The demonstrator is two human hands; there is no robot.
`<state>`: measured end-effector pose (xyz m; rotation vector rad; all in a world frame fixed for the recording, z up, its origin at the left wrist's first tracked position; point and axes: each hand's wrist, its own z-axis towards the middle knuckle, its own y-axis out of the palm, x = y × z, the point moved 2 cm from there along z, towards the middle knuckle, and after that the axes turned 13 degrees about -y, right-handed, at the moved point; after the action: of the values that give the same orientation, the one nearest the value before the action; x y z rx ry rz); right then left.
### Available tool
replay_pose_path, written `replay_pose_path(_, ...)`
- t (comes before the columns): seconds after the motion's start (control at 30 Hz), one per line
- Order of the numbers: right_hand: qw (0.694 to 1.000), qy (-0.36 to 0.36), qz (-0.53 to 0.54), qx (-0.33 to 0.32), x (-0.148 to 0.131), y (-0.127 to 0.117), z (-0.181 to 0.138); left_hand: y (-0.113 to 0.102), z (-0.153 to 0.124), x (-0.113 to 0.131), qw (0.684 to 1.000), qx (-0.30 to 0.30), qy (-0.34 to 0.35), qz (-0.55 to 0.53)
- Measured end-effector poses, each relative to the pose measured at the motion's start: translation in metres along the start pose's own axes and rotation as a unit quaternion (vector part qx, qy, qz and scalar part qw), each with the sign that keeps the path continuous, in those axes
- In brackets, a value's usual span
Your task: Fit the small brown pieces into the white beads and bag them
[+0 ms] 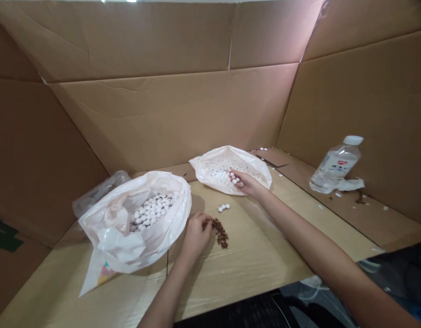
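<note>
Pinching white beads (234, 180) in right fingers (240, 182); left fingers (205, 223) curled against brown heap (220, 233), elongated diagonally.

Bare left hand (195, 234) looked slim, fingers slender; forearm behind it was uncovered right to bottom edge of view. Bare right hand (247, 183) was of same build, its arm uncovered along whole visible length. At lower right corner, strip of blue cloth (418, 315) showed beside that arm; sleeve or other garment, couldn't tell.
</note>
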<state>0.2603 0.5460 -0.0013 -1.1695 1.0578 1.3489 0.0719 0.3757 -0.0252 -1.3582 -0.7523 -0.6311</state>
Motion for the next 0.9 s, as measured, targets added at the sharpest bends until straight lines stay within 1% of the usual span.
replay_pose_path(0.1, 0.999, 0.006, 0.001, 0.039, 0.006, -0.008, 0.006, -0.001, 0.001, 0.000, 1.000, -0.003, 0.000, 0.003)
replay_pose_path(0.2, 0.997, -0.004, -0.046, 0.060, 0.009, -0.009, 0.018, -0.001, 0.002, 0.001, 1.000, -0.006, -0.001, 0.005)
replay_pose_path(0.3, 0.991, -0.032, -0.129, 0.032, 0.007, -0.003, 0.029, 0.000, 0.001, 0.001, 1.000, -0.006, -0.001, 0.007)
replay_pose_path(0.4, 0.972, -0.074, -0.223, -0.027, 0.001, 0.001, 0.037, 0.000, 0.001, 0.001, 1.000, -0.007, 0.000, 0.005)
replay_pose_path(0.47, 0.949, -0.110, -0.285, -0.073, -0.003, 0.001, 0.041, 0.000, 0.001, 0.001, 1.000, -0.009, 0.002, 0.006)
replay_pose_path(0.53, 0.919, -0.143, -0.348, -0.121, -0.006, -0.003, 0.043, 0.000, 0.000, 0.002, 1.000, -0.011, 0.007, 0.011)
replay_pose_path(0.7, 0.819, -0.185, -0.493, -0.230, -0.007, -0.012, 0.036, -0.002, -0.002, 0.006, 1.000, -0.016, 0.008, 0.019)
replay_pose_path(0.8, 0.765, -0.191, -0.554, -0.267, -0.005, -0.014, 0.023, -0.003, -0.003, 0.008, 1.000, -0.017, 0.005, 0.020)
replay_pose_path(0.9, 0.730, -0.192, -0.599, -0.267, -0.001, -0.013, 0.010, -0.004, -0.003, 0.008, 0.999, -0.019, 0.006, 0.025)
